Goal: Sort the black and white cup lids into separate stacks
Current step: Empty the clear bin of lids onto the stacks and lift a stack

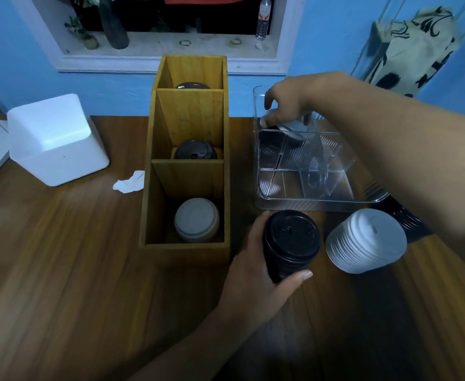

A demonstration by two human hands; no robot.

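Note:
A tall stack of black lids (291,244) stands on the wooden table in front of me, and my left hand (256,266) grips its side. Right beside it sits a stack of white lids (365,240). My right hand (287,105) reaches into the far corner of a clear plastic organiser (308,199) and pinches a white lid (297,127) that tilts over a black lid (293,138) below it.
A wooden three-slot holder (187,160) stands left of the stacks, with black lids (195,152) in its middle and back slots and a white lid (197,220) in the front slot. A white box (52,138) and crumpled paper (129,182) lie further left.

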